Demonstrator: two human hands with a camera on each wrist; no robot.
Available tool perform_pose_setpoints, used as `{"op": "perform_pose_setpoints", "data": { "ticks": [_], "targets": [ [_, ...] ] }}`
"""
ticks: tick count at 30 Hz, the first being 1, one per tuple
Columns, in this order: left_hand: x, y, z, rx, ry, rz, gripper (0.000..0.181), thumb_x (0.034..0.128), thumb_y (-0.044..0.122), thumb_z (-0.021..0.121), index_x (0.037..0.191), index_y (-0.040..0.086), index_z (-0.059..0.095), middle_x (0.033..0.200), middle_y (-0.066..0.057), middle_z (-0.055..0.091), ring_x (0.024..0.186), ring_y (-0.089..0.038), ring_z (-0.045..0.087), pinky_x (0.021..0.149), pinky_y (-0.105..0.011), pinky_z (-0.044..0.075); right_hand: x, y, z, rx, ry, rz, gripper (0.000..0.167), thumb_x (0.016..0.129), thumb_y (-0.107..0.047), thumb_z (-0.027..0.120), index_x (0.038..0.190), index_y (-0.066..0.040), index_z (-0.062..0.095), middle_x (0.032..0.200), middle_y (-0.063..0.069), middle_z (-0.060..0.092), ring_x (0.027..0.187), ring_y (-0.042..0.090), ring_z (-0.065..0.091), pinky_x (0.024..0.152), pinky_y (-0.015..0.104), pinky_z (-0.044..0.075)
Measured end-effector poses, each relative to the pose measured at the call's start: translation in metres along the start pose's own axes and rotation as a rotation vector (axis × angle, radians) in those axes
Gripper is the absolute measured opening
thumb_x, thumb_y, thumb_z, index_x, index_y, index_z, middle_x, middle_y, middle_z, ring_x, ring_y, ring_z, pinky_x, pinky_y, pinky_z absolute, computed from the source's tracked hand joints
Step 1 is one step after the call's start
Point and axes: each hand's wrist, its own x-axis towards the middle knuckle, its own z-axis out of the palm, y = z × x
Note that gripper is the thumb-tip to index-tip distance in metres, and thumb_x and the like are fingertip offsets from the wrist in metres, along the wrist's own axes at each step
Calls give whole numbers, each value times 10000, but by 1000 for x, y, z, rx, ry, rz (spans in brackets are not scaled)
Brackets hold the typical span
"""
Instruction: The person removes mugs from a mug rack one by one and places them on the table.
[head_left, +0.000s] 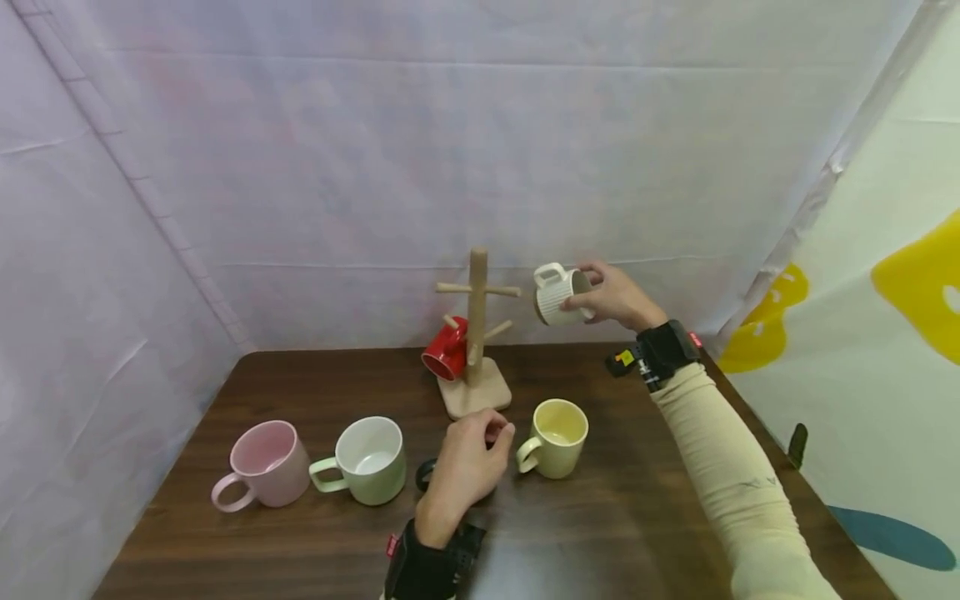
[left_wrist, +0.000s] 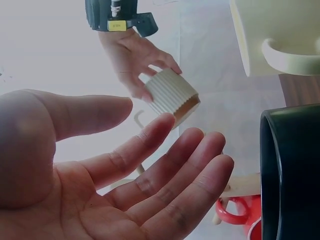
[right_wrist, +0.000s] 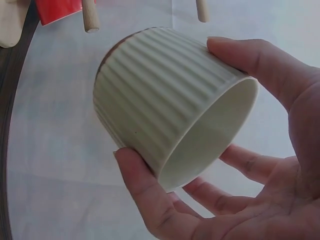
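Observation:
My right hand [head_left: 618, 298] grips a white ribbed mug [head_left: 553, 300] near its rim and holds it in the air, tilted, right of the wooden mug tree [head_left: 477, 333]. In the right wrist view the ribbed mug [right_wrist: 160, 95] has its mouth turned toward the palm. A red mug [head_left: 446, 350] hangs on a lower left peg of the tree. Above the table my left hand [head_left: 471, 458] holds nothing, its fingers loosely bent. It partly hides a dark mug [head_left: 425, 474], whose dark green side [left_wrist: 300, 175] shows large in the left wrist view.
A yellow mug [head_left: 557, 437] stands right of the left hand. To the left are a pale green mug [head_left: 372, 461] and a pink mug [head_left: 272, 463]. All rest on the dark wooden table [head_left: 630, 517]. A hanging white sheet [head_left: 337, 167] rises behind the table.

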Motion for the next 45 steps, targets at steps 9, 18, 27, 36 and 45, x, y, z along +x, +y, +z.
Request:
{"op": "perform_pose_setpoints", "data": {
  "ticks": [9,18,27,36,45],
  "targets": [
    [5,-7,-4,-8,9,-1,120,953,154,630,949,62,706,897,-62,707,857,-210,678,775,-379,541,-11,-2,-2,-55,-79,6,767,790,-168,831,1431,-75,419,1354,304,468,1070,413,593,751,442,591],
    [9,-11,-5,-9,31,4,137,950,167,635,960,51,708,902,-72,716,852,-213,683,775,-384,544,-21,-1,-4,-98,-96,22,783,747,-164,845,1409,-64,440,1298,268,510,1055,387,585,747,434,582],
    [14,-11,-4,-9,35,-2,148,950,172,632,967,48,710,906,-77,721,856,-215,687,786,-384,544,-29,-1,-6,-119,-124,26,795,748,-198,851,1414,-71,438,1322,297,485,1050,385,580,727,417,586],
    [22,-10,-3,-58,21,-1,159,960,176,618,983,48,709,923,-88,716,866,-220,681,788,-391,544,-38,-4,-6,-120,-142,46,792,731,-186,857,1402,-69,454,1349,279,485,1060,376,583,717,386,583],
    [24,-9,2,-77,15,-14,174,967,198,613,1010,61,711,952,-89,712,887,-219,671,800,-400,540,-52,-5,-5,-187,-154,48,796,723,-188,858,1396,-36,459,1308,264,531,1047,350,584,729,388,581]
  ]
}}
